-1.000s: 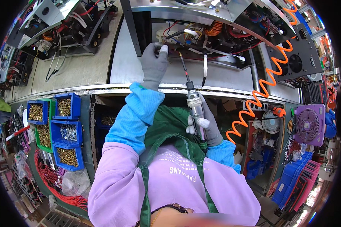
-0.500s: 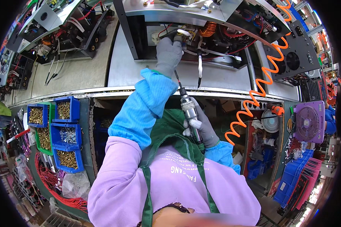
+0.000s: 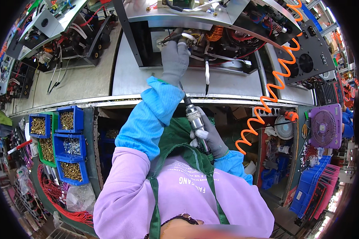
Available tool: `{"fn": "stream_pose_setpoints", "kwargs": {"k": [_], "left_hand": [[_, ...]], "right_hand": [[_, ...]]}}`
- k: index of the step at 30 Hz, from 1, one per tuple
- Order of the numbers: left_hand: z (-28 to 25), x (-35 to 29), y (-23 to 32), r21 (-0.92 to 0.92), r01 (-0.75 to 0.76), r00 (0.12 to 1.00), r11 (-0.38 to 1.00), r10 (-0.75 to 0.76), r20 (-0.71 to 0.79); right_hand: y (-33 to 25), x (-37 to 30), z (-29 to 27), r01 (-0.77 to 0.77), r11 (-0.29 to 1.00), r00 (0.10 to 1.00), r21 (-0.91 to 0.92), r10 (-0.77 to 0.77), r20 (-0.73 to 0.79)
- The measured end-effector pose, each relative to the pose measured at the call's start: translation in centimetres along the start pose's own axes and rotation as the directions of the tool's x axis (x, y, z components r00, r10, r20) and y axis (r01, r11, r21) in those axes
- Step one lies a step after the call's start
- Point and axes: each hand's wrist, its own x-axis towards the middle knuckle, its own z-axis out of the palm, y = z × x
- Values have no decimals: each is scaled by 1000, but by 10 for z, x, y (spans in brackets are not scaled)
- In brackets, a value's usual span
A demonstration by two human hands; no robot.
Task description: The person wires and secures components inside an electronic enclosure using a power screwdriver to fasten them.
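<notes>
My left hand (image 3: 174,59), in a grey glove, reaches into the open metal housing (image 3: 147,44) of an electrical unit. Its fingers are closed around a black cable (image 3: 170,38) with a white sleeved part, beside a pale round fitting; the fingertips are partly hidden. In front of the bench edge, my right hand (image 3: 213,137), also gloved, grips a silver and black power screwdriver (image 3: 194,117). The tool's long shaft tilts up toward my left wrist, and its tip is hidden behind that hand. A copper coil (image 3: 214,33) sits inside the housing to the right of my left hand.
Blue bins of screws (image 3: 70,146) stand at the left, above red wires (image 3: 54,203). A coiled orange air hose (image 3: 276,79) hangs at the right. Another opened unit (image 3: 73,49) is on the bench at left. A purple fan (image 3: 325,126) stands far right.
My left hand has shifted slightly left and down, still at the cable. The screwdriver and my right hand have moved slightly left. The view has shifted a little.
</notes>
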Motion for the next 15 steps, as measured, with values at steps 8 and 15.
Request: {"fn": "stream_pose_setpoints", "kwargs": {"k": [8,15], "left_hand": [[-2,12,-3,190,-577,816,794,552,170],[6,22,56,-166,613,744,773,-494,449]], "right_hand": [[-2,-2,3,-46,999,998,-13,46,-41],[0,0,-1,20,1000,1000,3,-20,4]]}}
